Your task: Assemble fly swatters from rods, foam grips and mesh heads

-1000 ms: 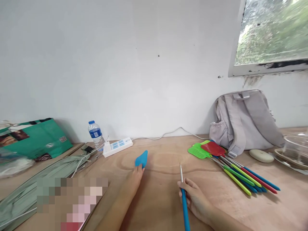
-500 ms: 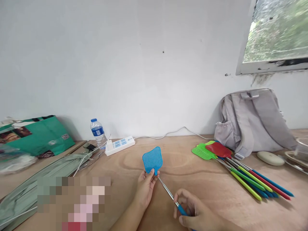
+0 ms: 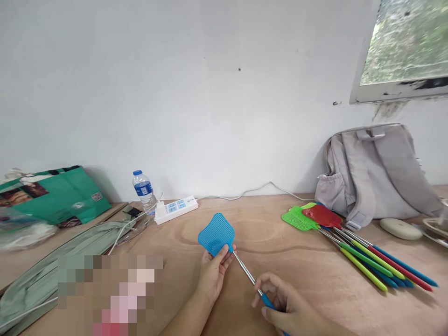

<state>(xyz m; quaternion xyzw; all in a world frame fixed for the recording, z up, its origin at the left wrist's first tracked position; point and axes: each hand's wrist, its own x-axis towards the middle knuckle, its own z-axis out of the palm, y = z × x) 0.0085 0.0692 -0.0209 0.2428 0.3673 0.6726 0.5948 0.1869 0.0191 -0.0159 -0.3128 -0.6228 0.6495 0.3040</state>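
A blue fly swatter [image 3: 217,232] with a perforated square head and a metal rod is held above the table, slanting down to the right. My left hand [image 3: 215,269] pinches it at the base of the head, thumb on top. Around the blue grip, my right hand [image 3: 282,298] has its fingers curled; part of the handle is hidden behind them. To the right lies a pile of several other fly swatters [image 3: 367,261], with green, red and blue showing among their heads and handles.
Along the wall stand a green bag [image 3: 66,196], a water bottle [image 3: 143,189], a white power strip [image 3: 177,209] and a grey backpack [image 3: 378,172]. A beige oval object [image 3: 401,228] lies before the backpack. Grey-green cloth [image 3: 70,256] covers the wooden table's [image 3: 182,280] left side.
The blue swatter's head has turned and tilted to the left in my left hand. Both hands keep hold of it. The view has shifted slightly.
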